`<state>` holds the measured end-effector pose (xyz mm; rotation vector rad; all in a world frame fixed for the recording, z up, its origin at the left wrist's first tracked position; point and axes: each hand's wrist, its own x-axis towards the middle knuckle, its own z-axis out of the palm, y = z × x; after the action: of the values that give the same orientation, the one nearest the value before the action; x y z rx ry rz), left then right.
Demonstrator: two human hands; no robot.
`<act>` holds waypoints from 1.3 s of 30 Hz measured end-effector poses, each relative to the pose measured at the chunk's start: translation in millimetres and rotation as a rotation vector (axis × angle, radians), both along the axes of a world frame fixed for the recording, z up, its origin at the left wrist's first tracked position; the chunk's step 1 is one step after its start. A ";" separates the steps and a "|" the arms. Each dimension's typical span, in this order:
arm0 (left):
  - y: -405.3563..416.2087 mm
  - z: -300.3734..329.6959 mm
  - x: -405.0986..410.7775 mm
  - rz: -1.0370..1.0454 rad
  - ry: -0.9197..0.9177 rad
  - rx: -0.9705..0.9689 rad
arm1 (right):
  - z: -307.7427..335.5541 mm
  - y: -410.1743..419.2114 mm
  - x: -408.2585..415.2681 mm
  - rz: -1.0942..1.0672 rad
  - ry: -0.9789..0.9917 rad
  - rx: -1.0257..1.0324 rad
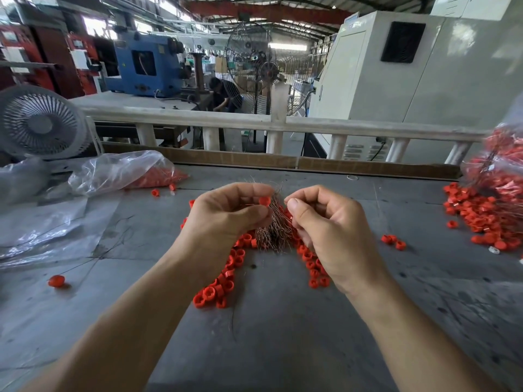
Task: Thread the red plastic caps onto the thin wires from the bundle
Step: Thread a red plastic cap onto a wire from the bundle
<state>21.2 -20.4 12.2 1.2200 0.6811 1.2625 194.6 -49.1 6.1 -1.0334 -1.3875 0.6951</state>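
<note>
The left hand (226,213) pinches one red cap (265,201) between thumb and forefinger, with the wire bundle (273,227) gripped lower in the same fist. The right hand (328,227) has its fingers curled, thumb and forefinger pinched, apparently on a single wire too fine to make out. Loose caps (223,287) lie on the near table (283,335); a threaded heap (486,210) sits far right. The cap looks light, rigid and small, best held by its rim with the hole facing right. The wire should be springy and easily bent, so grip it close to the tip.
</note>
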 end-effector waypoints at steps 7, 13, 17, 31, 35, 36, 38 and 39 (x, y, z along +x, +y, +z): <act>-2.6 1.0 1.1 -0.075 -0.039 0.033 | -0.2 -1.2 -1.5 0.029 -0.038 0.039; -4.6 2.1 3.6 -0.072 -0.061 0.037 | 0.1 -2.8 -2.1 0.010 -0.059 0.055; -5.9 1.4 4.4 -0.015 -0.010 0.123 | 2.3 -5.3 -4.6 -0.024 -0.073 0.053; -5.8 -1.6 5.5 0.045 0.075 0.214 | 4.7 -7.1 -2.7 -0.023 -0.105 0.050; -5.1 -1.2 5.8 0.049 0.071 0.200 | 4.8 -7.3 -3.5 -0.038 -0.089 0.046; -4.5 -1.7 5.4 0.052 0.073 0.196 | 5.0 -7.2 -3.2 -0.041 -0.085 0.046; -3.1 -2.6 4.8 0.052 0.074 0.190 | 5.1 -6.9 -2.2 -0.040 -0.071 0.046; -2.8 -2.9 4.6 0.050 0.071 0.188 | 5.1 -6.8 -1.7 -0.038 -0.065 0.045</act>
<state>25.9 -23.1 9.3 1.4149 0.6588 1.3534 192.9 -55.9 11.2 -1.0519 -1.4294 0.6049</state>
